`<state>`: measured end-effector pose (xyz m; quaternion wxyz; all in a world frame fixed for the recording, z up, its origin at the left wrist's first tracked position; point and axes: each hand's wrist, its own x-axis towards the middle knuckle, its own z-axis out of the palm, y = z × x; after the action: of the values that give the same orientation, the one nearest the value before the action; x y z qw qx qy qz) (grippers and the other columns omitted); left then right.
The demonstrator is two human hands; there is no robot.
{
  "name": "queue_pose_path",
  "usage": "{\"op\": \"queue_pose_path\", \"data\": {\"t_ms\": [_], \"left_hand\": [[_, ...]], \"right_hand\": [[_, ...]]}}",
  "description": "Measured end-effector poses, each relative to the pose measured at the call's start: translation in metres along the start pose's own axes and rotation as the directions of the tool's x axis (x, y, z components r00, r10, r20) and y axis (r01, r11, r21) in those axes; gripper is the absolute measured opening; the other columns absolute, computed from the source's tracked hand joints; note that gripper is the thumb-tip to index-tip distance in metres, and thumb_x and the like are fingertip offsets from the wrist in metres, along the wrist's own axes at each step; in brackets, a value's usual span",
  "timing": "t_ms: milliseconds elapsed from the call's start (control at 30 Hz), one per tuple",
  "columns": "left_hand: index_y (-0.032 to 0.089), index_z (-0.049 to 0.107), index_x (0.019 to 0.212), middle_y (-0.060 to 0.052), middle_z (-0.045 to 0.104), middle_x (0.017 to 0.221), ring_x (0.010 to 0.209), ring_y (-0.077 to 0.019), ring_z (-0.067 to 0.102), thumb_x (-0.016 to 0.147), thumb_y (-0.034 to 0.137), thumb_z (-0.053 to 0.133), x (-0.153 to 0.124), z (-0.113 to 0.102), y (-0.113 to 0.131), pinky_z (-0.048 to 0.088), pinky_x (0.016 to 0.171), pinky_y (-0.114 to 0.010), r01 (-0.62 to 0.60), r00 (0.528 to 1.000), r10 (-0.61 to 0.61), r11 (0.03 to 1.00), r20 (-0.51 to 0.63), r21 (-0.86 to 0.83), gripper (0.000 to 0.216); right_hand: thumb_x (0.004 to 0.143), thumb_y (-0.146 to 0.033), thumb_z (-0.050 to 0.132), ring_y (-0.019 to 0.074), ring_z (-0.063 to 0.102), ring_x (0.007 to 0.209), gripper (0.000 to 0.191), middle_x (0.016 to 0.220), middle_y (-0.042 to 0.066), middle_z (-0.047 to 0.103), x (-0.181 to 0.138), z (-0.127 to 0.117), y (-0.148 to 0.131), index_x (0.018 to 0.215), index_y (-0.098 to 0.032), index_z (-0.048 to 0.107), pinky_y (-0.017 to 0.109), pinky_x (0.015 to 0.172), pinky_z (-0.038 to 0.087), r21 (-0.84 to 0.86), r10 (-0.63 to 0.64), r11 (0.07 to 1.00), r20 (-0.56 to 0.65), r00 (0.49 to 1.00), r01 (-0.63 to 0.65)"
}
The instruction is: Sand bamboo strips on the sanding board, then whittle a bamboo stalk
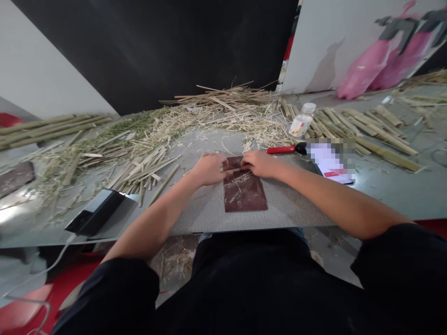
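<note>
A dark reddish-brown sheet [244, 197], scuffed with pale dust and looking like sandpaper, lies flat on the table. Over its upper part, my left hand [209, 169] and my right hand [260, 164] face each other with fingers curled in and pinched. Between the fingertips runs a thin pale strip [234, 170], partly hidden, held low across the sheet. To the right of my right hand lies a red-handled tool [281, 150] with a black end.
Split stalks and shavings [223, 111] heap along the back. Cut strips [146, 170] and a black box [96, 211] with a cable lie left. To the right are a white-capped bottle [302, 121], a lit phone [330, 163], split stalk pieces [377, 125] and pink spray bottles [366, 70].
</note>
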<state>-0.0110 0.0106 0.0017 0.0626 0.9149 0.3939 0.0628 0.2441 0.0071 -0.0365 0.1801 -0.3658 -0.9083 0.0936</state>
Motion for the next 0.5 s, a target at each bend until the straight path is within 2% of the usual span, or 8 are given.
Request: {"op": "queue_pose_path", "data": {"t_ms": [100, 200, 300, 400, 500], "left_hand": [[0.027, 0.059, 0.142, -0.012, 0.062, 0.147, 0.134, -0.0380, 0.057, 0.076, 0.077, 0.073, -0.001, 0.002, 0.008, 0.038, 0.113, -0.053, -0.099, 0.993, 0.102, 0.994, 0.057, -0.054, 0.084], [0.028, 0.046, 0.157, -0.013, 0.046, 0.164, 0.149, -0.0413, 0.042, 0.067, 0.083, 0.075, -0.001, 0.004, 0.012, 0.029, 0.122, -0.055, -0.131, 0.982, 0.137, 0.990, 0.129, -0.056, 0.110], [0.030, 0.040, 0.161, -0.012, 0.043, 0.166, 0.151, -0.0421, 0.040, 0.066, 0.086, 0.074, 0.000, 0.005, 0.013, 0.027, 0.124, -0.055, -0.129, 0.974, 0.136, 0.991, 0.180, -0.046, 0.116], [0.031, 0.040, 0.161, -0.012, 0.045, 0.165, 0.149, -0.0418, 0.042, 0.064, 0.087, 0.075, 0.001, 0.005, 0.013, 0.029, 0.123, -0.055, -0.135, 0.974, 0.142, 0.990, 0.175, -0.048, 0.118], [0.025, 0.047, 0.156, -0.015, 0.052, 0.158, 0.144, -0.0413, 0.047, 0.061, 0.086, 0.078, 0.002, 0.006, 0.013, 0.032, 0.121, -0.052, -0.114, 0.981, 0.121, 0.992, 0.149, -0.052, 0.117]], "right_hand": [[0.088, -0.003, 0.059, 0.0219, 0.061, 0.087, 0.017, 0.095, 0.011, 0.070, 0.002, 0.001, -0.005, 0.089, -0.016, 0.070, 0.033, 0.082, 0.045, -0.065, -0.027, 0.997, 0.046, 0.999, 0.030], [0.081, 0.000, 0.059, 0.0217, 0.058, 0.083, 0.018, 0.092, 0.011, 0.067, 0.003, -0.001, -0.001, 0.086, -0.015, 0.068, 0.032, 0.078, 0.042, -0.111, -0.051, 0.992, 0.069, 0.996, 0.059], [0.081, -0.002, 0.059, 0.0217, 0.055, 0.082, 0.016, 0.089, 0.010, 0.066, 0.003, -0.003, 0.015, 0.083, -0.016, 0.068, 0.033, 0.076, 0.039, -0.148, -0.051, 0.987, 0.081, 0.995, 0.063], [0.084, -0.006, 0.058, 0.0214, 0.054, 0.080, 0.015, 0.086, 0.009, 0.064, 0.004, -0.001, 0.025, 0.081, -0.016, 0.068, 0.033, 0.075, 0.038, -0.150, -0.036, 0.988, 0.053, 0.998, 0.043], [0.082, -0.005, 0.058, 0.0216, 0.055, 0.081, 0.017, 0.088, 0.010, 0.065, 0.006, 0.006, 0.020, 0.084, -0.015, 0.071, 0.033, 0.077, 0.039, -0.135, -0.133, 0.981, 0.066, 0.989, 0.141]]}}
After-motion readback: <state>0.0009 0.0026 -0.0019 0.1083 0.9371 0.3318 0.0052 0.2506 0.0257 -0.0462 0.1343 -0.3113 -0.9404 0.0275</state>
